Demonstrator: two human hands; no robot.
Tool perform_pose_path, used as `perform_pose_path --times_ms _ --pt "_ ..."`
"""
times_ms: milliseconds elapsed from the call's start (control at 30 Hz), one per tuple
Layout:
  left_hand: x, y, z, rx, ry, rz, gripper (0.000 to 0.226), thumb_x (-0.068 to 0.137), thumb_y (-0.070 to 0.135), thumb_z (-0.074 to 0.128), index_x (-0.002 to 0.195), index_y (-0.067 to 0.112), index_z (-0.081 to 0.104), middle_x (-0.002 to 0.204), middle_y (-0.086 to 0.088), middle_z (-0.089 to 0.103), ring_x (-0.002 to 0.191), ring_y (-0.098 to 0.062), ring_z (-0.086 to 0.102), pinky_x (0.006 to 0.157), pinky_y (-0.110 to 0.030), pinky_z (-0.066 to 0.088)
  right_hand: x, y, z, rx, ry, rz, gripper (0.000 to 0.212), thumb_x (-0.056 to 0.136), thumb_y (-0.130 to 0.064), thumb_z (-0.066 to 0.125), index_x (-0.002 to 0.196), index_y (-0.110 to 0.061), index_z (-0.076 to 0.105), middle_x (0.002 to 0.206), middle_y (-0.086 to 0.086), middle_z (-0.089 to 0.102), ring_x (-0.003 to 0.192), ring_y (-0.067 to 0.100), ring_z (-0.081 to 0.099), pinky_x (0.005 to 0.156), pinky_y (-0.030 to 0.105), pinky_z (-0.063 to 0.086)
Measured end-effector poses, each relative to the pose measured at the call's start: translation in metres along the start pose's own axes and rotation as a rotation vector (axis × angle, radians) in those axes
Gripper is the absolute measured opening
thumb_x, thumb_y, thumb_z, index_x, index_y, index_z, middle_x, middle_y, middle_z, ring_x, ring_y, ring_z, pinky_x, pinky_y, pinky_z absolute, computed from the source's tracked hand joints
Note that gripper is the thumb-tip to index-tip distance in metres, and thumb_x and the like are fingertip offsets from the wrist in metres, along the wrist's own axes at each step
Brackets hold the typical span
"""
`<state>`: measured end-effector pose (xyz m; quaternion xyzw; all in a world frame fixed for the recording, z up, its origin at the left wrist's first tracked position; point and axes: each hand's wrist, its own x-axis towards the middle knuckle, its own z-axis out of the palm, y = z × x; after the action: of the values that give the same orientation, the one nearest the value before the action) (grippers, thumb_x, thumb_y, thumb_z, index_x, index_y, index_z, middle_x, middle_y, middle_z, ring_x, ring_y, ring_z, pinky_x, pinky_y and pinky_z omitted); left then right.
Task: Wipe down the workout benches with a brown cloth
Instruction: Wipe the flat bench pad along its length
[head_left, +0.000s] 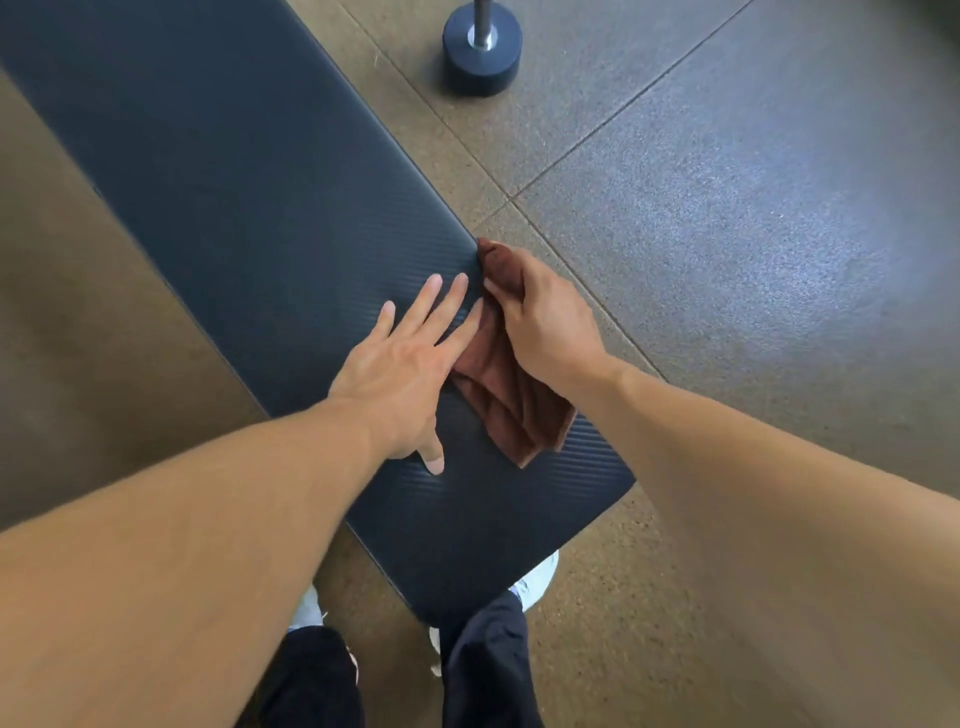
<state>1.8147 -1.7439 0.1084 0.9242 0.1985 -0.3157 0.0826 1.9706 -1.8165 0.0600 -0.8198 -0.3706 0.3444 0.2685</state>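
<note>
Lying under the right hand (545, 322), brown cloth (511, 402) on bench (249, 171).

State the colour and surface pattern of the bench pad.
Dark blue-black bench pad, with fine diagonal ribbing; seen in the head view.

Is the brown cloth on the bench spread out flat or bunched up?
Bunched up. The brown cloth lies in loose folds on the dark padded bench, its upper end gathered in the right hand.
</note>
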Motion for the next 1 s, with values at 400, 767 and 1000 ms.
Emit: perform_pose_path --times_ms 400,767,1000 --pt "-0.038 -0.019 0.05 -0.383 0.241 0.009 0.129 0.067 0.07 0.077 0.162 0.024 0.003 0.169 0.003 -0.012 0.154 -0.02 -0.018 0.125 -0.042 -0.008 -0.066 0.019 0.014 -0.29 0.061 -0.163 0.05 0.106 -0.043 0.052 0.155 -0.043 0.043 0.168 -0.017 0.027 0.158 0.011 0.019 0.127 0.04 0.022" --pt "-0.171 -0.083 0.163 -0.361 0.219 0.038 0.086 0.102 0.056 0.038 0.159 0.02 -0.015 0.165 0.0 -0.028 0.151 -0.018 -0.027 0.127 -0.042 0.001 -0.189 -0.032 0.137 -0.707 -0.112 -0.341 0.066 0.106 -0.048 0.048 0.164 -0.041 0.019 0.173 -0.013 0.012 0.162 0.019 -0.002 0.128 0.048 0.008" --pt "-0.209 -0.171 0.188 -0.433 0.205 -0.163 0.09 0.102 0.039 0.05 0.158 0.021 -0.018 0.163 0.0 -0.033 0.153 -0.018 -0.022 0.127 -0.038 0.0 -0.114 -0.104 0.169 -0.811 -0.198 -0.361 0.064 0.108 -0.056 0.03 0.165 -0.041 0.006 0.174 -0.011 -0.006 0.16 0.022 -0.016 0.126 0.051 -0.003"
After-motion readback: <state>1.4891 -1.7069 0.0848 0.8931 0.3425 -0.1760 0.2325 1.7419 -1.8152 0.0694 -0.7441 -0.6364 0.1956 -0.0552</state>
